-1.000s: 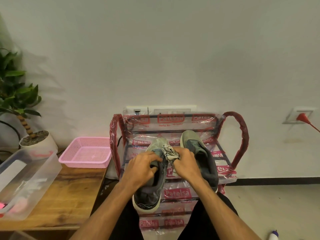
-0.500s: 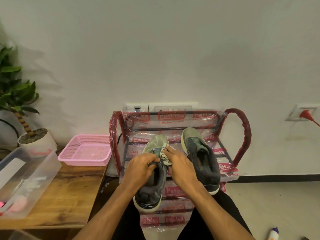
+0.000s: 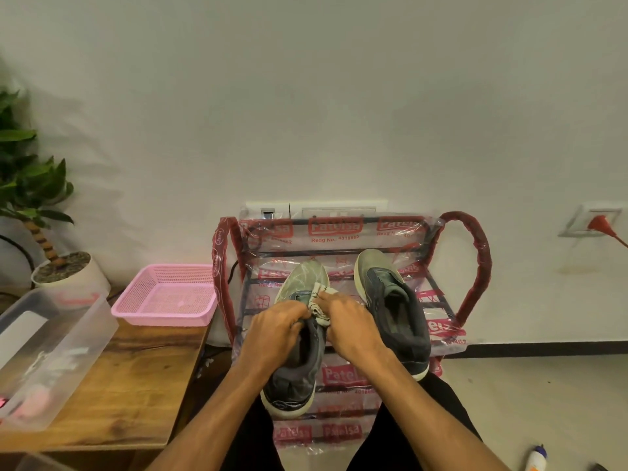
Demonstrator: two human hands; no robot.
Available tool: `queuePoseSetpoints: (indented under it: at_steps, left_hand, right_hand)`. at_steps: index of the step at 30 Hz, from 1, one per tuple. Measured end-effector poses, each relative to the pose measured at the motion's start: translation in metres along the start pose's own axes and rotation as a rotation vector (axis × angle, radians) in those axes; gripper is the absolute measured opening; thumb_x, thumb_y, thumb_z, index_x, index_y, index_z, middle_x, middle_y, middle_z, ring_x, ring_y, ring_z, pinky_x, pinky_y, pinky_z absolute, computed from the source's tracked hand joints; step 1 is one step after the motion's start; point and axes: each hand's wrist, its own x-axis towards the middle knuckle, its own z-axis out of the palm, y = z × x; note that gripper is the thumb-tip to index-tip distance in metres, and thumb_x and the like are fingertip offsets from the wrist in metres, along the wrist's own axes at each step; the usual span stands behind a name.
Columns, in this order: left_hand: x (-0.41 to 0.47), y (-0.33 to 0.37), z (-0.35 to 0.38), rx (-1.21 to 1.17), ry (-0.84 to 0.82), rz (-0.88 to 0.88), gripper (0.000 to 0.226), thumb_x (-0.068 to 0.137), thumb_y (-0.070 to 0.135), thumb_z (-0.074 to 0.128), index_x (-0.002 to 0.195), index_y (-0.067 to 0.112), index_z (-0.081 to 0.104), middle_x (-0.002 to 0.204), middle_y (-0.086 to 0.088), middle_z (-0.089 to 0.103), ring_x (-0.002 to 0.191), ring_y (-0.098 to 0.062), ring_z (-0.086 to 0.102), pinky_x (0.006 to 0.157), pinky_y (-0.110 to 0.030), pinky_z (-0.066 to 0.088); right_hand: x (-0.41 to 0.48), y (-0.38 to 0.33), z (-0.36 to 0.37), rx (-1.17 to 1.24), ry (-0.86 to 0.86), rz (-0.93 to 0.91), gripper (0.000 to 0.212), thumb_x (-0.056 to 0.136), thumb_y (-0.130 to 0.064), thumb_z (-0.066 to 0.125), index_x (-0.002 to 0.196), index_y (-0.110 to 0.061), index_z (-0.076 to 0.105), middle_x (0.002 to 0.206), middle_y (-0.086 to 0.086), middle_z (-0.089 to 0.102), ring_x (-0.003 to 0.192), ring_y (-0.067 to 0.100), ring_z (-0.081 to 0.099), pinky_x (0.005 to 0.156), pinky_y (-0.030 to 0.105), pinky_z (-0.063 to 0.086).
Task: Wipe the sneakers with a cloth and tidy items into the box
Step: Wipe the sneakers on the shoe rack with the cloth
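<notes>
Two grey-green sneakers sit on a plastic-wrapped shoe rack [image 3: 475,253] in front of me. My left hand [image 3: 272,329] grips the collar of the left sneaker [image 3: 299,379], fingers curled into its opening. My right hand [image 3: 350,326] pinches a small white patterned cloth [image 3: 319,302] against that sneaker's tongue area. The right sneaker [image 3: 390,307] stands untouched beside it. A clear plastic box [image 3: 44,355] lies on the wooden table [image 3: 136,385] at left, with a few blurred items inside.
A pink mesh basket [image 3: 166,295] sits on the table's far end next to the rack. A potted plant [image 3: 51,266] stands at far left. On the floor at lower right lies a small white bottle [image 3: 537,458]. A red plug [image 3: 601,222] is in a wall socket.
My right hand with the cloth has shifted slightly down and back along the left sneaker's tongue. The left hand keeps its hold on the collar.
</notes>
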Motion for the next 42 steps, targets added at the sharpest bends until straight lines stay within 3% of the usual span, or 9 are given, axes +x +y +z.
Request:
queuePoseSetpoints:
  at_steps: [3, 5, 8, 11, 14, 19, 29, 36, 42]
  left_hand:
    - [-0.003, 0.002, -0.002, 0.016, 0.015, 0.048, 0.03, 0.07, 0.001, 0.077, 0.087, 0.02, 0.062, 0.093, 0.008, 0.069, 0.087, -0.011, 0.065, 0.068, -0.031, 0.056]
    - [-0.005, 0.004, -0.003, 0.014, 0.04, 0.123, 0.026, 0.075, 0.001, 0.07, 0.09, 0.02, 0.06, 0.097, 0.005, 0.069, 0.089, -0.012, 0.064, 0.067, -0.028, 0.055]
    - [-0.007, 0.007, -0.002, 0.028, 0.043, 0.198, 0.021, 0.078, -0.002, 0.069, 0.093, 0.013, 0.066, 0.102, -0.002, 0.07, 0.094, -0.015, 0.066, 0.074, -0.027, 0.057]
    - [-0.007, 0.006, -0.002, 0.059, 0.044, 0.201, 0.013, 0.084, 0.004, 0.059, 0.092, 0.011, 0.068, 0.102, -0.003, 0.071, 0.093, -0.017, 0.067, 0.074, -0.028, 0.058]
    - [-0.004, 0.004, -0.004, 0.056, 0.08, 0.169, 0.017, 0.084, 0.011, 0.052, 0.088, 0.011, 0.069, 0.098, -0.003, 0.072, 0.088, -0.015, 0.067, 0.073, -0.023, 0.054]
    - [-0.006, 0.002, -0.003, 0.015, 0.085, 0.136, 0.012, 0.079, 0.003, 0.062, 0.085, 0.012, 0.065, 0.094, -0.001, 0.071, 0.086, -0.01, 0.062, 0.071, -0.022, 0.05]
    - [-0.009, 0.001, -0.005, 0.039, 0.046, 0.146, 0.018, 0.086, 0.014, 0.045, 0.087, 0.012, 0.063, 0.098, -0.002, 0.069, 0.086, -0.014, 0.065, 0.074, -0.02, 0.052]
    - [-0.007, 0.0, -0.003, 0.044, 0.081, 0.107, 0.027, 0.069, -0.009, 0.076, 0.085, 0.01, 0.064, 0.097, -0.003, 0.07, 0.083, -0.015, 0.066, 0.073, -0.02, 0.049]
    - [-0.007, -0.007, 0.002, 0.011, 0.093, 0.026, 0.037, 0.065, -0.011, 0.075, 0.087, 0.016, 0.06, 0.097, 0.002, 0.069, 0.086, -0.013, 0.063, 0.071, -0.021, 0.049]
  right_hand:
    - [-0.012, 0.004, -0.006, 0.174, -0.036, 0.051, 0.049, 0.08, -0.001, 0.05, 0.117, -0.029, 0.065, 0.112, 0.003, 0.07, 0.105, 0.031, 0.061, 0.078, 0.037, 0.049]
    - [-0.023, 0.005, -0.008, 0.221, -0.036, 0.032, 0.056, 0.08, -0.001, 0.048, 0.124, -0.031, 0.064, 0.121, -0.001, 0.068, 0.114, 0.028, 0.058, 0.089, 0.038, 0.05]
    - [-0.027, 0.002, -0.006, 0.08, -0.017, -0.042, 0.068, 0.085, 0.004, 0.049, 0.146, -0.025, 0.044, 0.152, -0.005, 0.042, 0.141, 0.017, 0.035, 0.114, 0.03, 0.028]
    - [-0.01, 0.004, 0.002, -0.055, -0.001, -0.112, 0.072, 0.09, 0.005, 0.051, 0.153, -0.019, 0.026, 0.16, -0.003, 0.025, 0.148, 0.018, 0.02, 0.119, 0.031, 0.017]
    - [0.004, 0.006, 0.005, -0.088, -0.013, -0.11, 0.071, 0.092, 0.005, 0.051, 0.154, -0.017, 0.023, 0.161, 0.001, 0.022, 0.148, 0.022, 0.019, 0.12, 0.036, 0.021]
    - [-0.017, 0.0, -0.008, 0.055, -0.017, -0.044, 0.058, 0.086, -0.002, 0.053, 0.14, -0.026, 0.051, 0.141, 0.0, 0.054, 0.128, 0.024, 0.049, 0.101, 0.038, 0.042]
    - [0.008, 0.004, 0.01, -0.265, -0.019, -0.122, 0.069, 0.093, 0.0, 0.053, 0.153, -0.01, 0.021, 0.161, 0.007, 0.021, 0.145, 0.029, 0.025, 0.117, 0.041, 0.026]
    - [0.02, 0.002, -0.013, -0.117, -0.012, -0.071, 0.064, 0.085, 0.007, 0.056, 0.143, -0.018, 0.045, 0.151, 0.0, 0.041, 0.134, 0.026, 0.042, 0.103, 0.038, 0.04]
    - [-0.011, -0.006, -0.014, 0.118, -0.027, -0.01, 0.055, 0.078, 0.001, 0.048, 0.121, -0.029, 0.065, 0.108, 0.009, 0.071, 0.102, 0.036, 0.06, 0.076, 0.038, 0.047]
